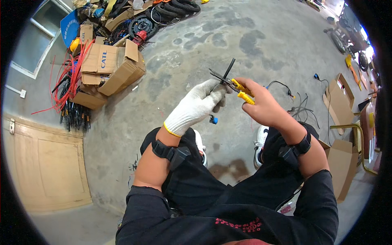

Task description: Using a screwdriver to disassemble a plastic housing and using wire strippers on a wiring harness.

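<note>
My left hand [196,102], in a white knitted glove with a yellow cuff edge, is closed around a black cable [230,67]. One end of the cable sticks up past the fingers. A blue connector [214,120] shows below the glove; whether it belongs to the same cable I cannot tell. Bare, my right hand [263,100] grips pliers [246,98] by their yellow handles. Their dark jaws cross the cable just above the gloved fingers, but whether they bite on it is too small to see.
Cardboard boxes [102,61] and a bundle of red cable [75,71] stand at the left. Tires [179,7] lie at the far left. On the floor at right are loose black wires [304,108], an open carton [343,96] and a metal-framed chair [359,141].
</note>
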`<state>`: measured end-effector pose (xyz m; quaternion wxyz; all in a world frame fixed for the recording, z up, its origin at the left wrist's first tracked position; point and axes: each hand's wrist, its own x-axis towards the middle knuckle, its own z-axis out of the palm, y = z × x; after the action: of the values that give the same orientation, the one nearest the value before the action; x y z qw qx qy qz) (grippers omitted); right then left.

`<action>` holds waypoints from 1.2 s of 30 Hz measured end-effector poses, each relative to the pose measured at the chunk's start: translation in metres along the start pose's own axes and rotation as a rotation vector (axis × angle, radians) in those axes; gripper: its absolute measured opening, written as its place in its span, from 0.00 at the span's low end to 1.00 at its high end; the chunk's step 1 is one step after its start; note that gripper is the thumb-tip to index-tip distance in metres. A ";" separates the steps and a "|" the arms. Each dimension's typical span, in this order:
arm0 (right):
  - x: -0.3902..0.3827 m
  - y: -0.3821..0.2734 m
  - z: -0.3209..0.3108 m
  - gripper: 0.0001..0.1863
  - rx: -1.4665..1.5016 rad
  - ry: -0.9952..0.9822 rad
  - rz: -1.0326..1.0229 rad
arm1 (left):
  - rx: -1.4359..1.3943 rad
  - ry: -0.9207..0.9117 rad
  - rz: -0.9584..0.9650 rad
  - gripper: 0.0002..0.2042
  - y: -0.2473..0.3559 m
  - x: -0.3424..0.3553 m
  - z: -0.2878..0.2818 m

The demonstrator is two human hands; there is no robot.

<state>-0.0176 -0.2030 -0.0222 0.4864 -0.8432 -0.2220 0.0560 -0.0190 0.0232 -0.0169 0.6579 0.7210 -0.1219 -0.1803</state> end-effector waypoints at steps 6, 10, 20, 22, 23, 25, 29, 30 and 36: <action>0.002 -0.001 -0.004 0.37 -0.060 -0.099 -0.145 | -0.124 -0.180 -0.060 0.16 0.019 -0.013 -0.008; 0.001 0.002 0.000 0.41 -0.055 -0.143 -0.255 | -0.271 -0.264 -0.143 0.17 0.010 -0.019 -0.015; 0.000 -0.008 -0.001 0.30 -0.166 -0.158 -0.192 | -0.386 -0.364 -0.151 0.18 0.004 -0.023 -0.016; 0.000 -0.011 -0.004 0.29 -0.177 -0.159 -0.204 | -0.448 -0.386 -0.136 0.19 0.003 -0.026 -0.011; -0.001 -0.012 -0.004 0.29 -0.166 -0.180 -0.195 | -0.511 -0.407 -0.129 0.19 0.003 -0.027 -0.010; -0.001 -0.012 -0.004 0.30 -0.156 -0.202 -0.190 | -0.489 -0.390 -0.148 0.19 0.010 -0.028 -0.009; 0.003 0.000 0.001 0.33 -0.169 -0.197 -0.157 | -0.239 -0.153 -0.144 0.15 0.012 -0.025 -0.001; 0.003 0.001 0.003 0.34 -0.174 -0.205 -0.154 | -0.099 -0.107 -0.160 0.12 0.020 -0.026 -0.001; 0.000 -0.016 0.002 0.34 -0.037 -0.376 0.086 | 0.188 0.079 0.091 0.10 -0.011 -0.017 0.008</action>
<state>-0.0231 -0.1941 -0.0102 0.4180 -0.8354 -0.2736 0.2294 -0.0385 0.0239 -0.0269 0.5992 0.7797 -0.1446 -0.1094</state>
